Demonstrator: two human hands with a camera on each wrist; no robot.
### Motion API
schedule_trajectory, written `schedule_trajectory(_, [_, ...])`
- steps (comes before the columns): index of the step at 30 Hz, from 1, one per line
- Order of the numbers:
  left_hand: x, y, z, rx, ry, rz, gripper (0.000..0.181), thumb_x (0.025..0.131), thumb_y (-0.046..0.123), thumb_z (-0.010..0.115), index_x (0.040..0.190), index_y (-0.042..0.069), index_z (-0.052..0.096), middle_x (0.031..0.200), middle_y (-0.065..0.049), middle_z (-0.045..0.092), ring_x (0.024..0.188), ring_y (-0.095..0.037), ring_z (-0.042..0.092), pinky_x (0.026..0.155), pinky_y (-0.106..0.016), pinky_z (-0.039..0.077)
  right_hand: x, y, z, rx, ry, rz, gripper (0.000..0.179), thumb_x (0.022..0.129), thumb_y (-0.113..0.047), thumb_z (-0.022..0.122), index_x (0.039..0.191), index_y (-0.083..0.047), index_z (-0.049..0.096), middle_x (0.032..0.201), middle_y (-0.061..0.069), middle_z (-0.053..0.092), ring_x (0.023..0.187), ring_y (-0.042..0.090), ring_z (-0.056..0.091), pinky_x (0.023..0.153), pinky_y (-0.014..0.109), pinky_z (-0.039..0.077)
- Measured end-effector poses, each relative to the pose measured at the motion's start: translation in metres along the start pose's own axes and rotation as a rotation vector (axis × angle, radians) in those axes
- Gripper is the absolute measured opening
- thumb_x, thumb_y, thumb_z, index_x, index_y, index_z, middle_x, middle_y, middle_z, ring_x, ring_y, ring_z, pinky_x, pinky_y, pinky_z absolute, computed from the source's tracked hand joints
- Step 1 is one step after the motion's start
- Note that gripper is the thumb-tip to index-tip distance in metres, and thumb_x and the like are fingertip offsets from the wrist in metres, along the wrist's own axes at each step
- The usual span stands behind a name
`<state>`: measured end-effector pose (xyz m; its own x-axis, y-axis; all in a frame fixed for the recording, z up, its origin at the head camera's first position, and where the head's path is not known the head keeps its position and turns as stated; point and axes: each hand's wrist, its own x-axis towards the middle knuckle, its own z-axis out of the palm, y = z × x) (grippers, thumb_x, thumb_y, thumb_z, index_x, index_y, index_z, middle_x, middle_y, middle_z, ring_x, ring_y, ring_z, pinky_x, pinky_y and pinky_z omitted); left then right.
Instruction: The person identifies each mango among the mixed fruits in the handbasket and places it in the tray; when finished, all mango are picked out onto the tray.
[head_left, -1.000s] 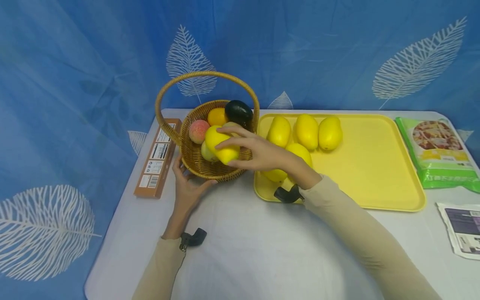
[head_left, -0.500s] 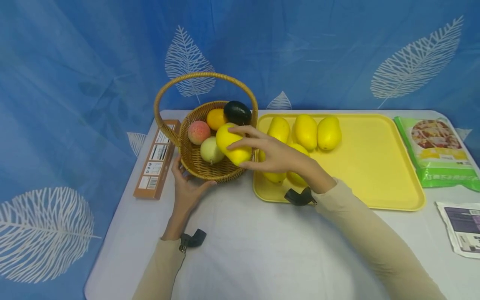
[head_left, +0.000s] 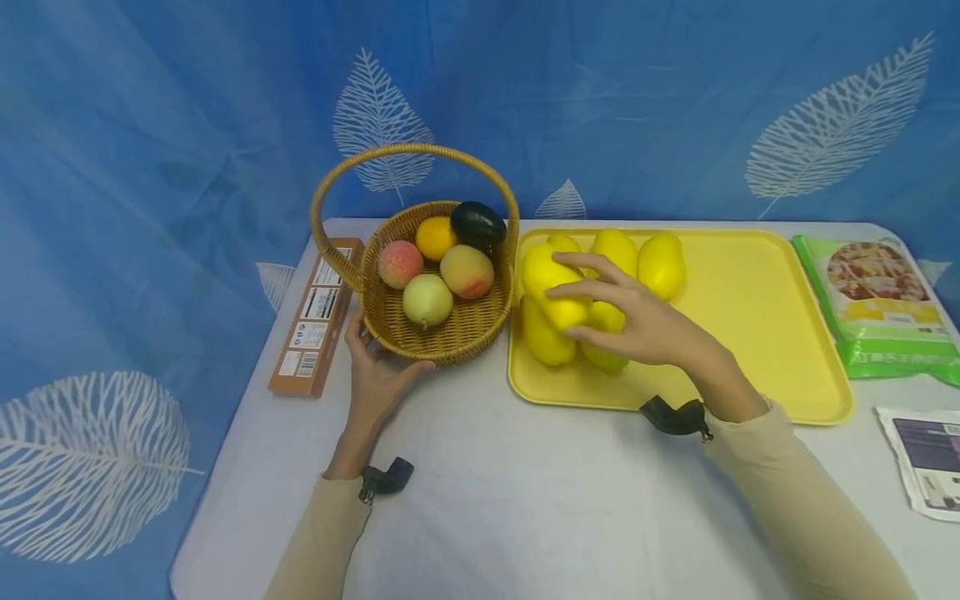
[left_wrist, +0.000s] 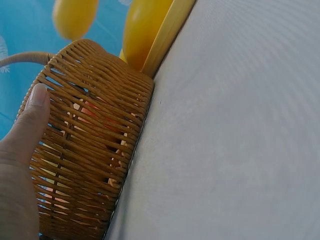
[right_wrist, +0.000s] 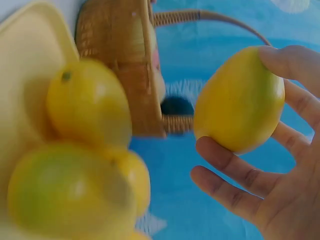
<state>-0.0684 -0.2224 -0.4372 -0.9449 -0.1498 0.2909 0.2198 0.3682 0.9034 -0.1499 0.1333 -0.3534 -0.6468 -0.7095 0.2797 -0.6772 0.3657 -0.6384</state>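
My right hand (head_left: pixel 652 325) holds a yellow mango (head_left: pixel 553 279) between thumb and fingertips, above the left end of the yellow tray (head_left: pixel 750 333). In the right wrist view this mango (right_wrist: pixel 240 100) has a greenish side and is apart from the several mangoes (right_wrist: pixel 87 105) on the tray. My left hand (head_left: pixel 373 379) grips the near left side of a wicker basket (head_left: pixel 397 351), with its thumb (left_wrist: pixel 32 112) along the woven wall. Inside the basket lie a pinkish-red peach (head_left: pixel 400 264), a yellow-red peach (head_left: pixel 467 272), an orange (head_left: pixel 436 239), a pale green pear (head_left: pixel 427 301) and a dark oval fruit (head_left: pixel 477 225).
A flat brown box (head_left: pixel 315 321) lies left of the basket, whose tall handle (head_left: pixel 414 148) arches over it. Right of the tray are a green food packet (head_left: pixel 877 304) and a purple-and-white packet (head_left: pixel 926 454). A blue leaf-patterned curtain (head_left: pixel 637 108) hangs behind the table.
The right hand has carried the mango rightward from over the basket to over the tray, uncovering the yellow-red peach. The left hand stays on the basket.
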Motion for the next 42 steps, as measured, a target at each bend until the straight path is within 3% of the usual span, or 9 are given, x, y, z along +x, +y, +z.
schedule_trajectory(5, [0.002,-0.018,0.003,-0.007,0.004,-0.002,0.119,0.067,0.004,0.089,0.153,0.001,0.007,0.155,-0.025,0.022,0.134,-0.044,0.036,0.095,-0.045,0.04,-0.037,0.011,-0.015,-0.085,0.058,0.076,0.05,0.084,-0.011,0.076,0.13,-0.026,0.062,0.157,0.0,0.034,0.141,0.026,0.036,0.103,0.053,0.04])
schedule_trajectory(11, [0.002,-0.037,0.002,0.01,0.007,-0.011,0.122,0.067,0.015,0.091,0.155,0.013,0.008,0.157,-0.014,0.024,0.136,-0.034,0.038,0.097,-0.04,0.04,-0.082,0.02,-0.018,-0.151,0.099,0.152,0.058,0.079,-0.007,0.079,0.13,-0.028,0.062,0.157,-0.001,0.034,0.141,0.014,0.034,0.106,0.013,0.03])
schedule_trajectory(15, [0.002,-0.037,0.0,0.004,0.008,-0.015,0.12,0.068,0.019,0.091,0.155,0.017,0.009,0.157,-0.013,0.024,0.135,-0.032,0.038,0.097,-0.042,0.04,-0.104,0.026,-0.015,-0.146,0.131,0.168,0.062,0.076,-0.001,0.081,0.13,-0.026,0.062,0.155,0.003,0.035,0.14,0.003,0.03,0.103,0.004,0.023])
schedule_trajectory(22, [0.002,-0.034,-0.003,0.004,0.008,-0.034,0.121,0.067,0.021,0.091,0.155,0.017,0.008,0.155,-0.013,0.025,0.135,-0.032,0.037,0.097,-0.043,0.041,-0.122,0.043,-0.003,-0.112,0.126,0.157,0.062,0.073,0.004,0.081,0.127,-0.019,0.064,0.153,0.01,0.037,0.14,-0.001,0.028,0.103,0.002,0.024])
schedule_trajectory(30, [0.002,-0.036,-0.004,-0.002,0.014,-0.03,0.12,0.067,0.02,0.092,0.154,0.016,0.009,0.155,-0.014,0.027,0.136,-0.032,0.038,0.098,-0.048,0.041,-0.126,0.052,0.006,-0.141,0.101,0.203,0.056,0.077,-0.003,0.08,0.128,-0.021,0.064,0.154,0.007,0.037,0.14,0.0,0.028,0.104,0.002,0.02])
schedule_trajectory(37, [0.002,-0.035,-0.004,-0.002,0.013,-0.034,0.12,0.067,0.017,0.091,0.155,0.018,0.009,0.155,-0.014,0.028,0.136,-0.032,0.038,0.098,-0.048,0.041,-0.127,0.055,0.009,-0.22,0.055,0.216,0.054,0.082,-0.009,0.077,0.131,-0.025,0.061,0.159,0.005,0.031,0.142,0.022,0.035,0.104,0.001,0.017])
schedule_trajectory(39, [0.003,-0.035,-0.004,-0.004,0.01,-0.038,0.12,0.067,0.017,0.091,0.155,0.019,0.009,0.155,-0.013,0.028,0.135,-0.031,0.038,0.098,-0.046,0.041,-0.128,0.055,0.009,-0.247,0.05,0.218,0.054,0.082,-0.009,0.077,0.132,-0.025,0.061,0.16,0.005,0.028,0.14,0.032,0.038,0.109,0.011,0.027])
schedule_trajectory(42, [0.004,-0.034,-0.003,-0.008,0.005,-0.039,0.12,0.067,0.016,0.091,0.155,0.02,0.009,0.155,-0.013,0.028,0.135,-0.031,0.039,0.098,-0.044,0.041,-0.129,0.053,0.009,-0.272,0.036,0.229,0.055,0.083,-0.011,0.076,0.134,-0.025,0.06,0.162,0.005,0.025,0.135,0.042,0.042,0.108,0.039,0.042])
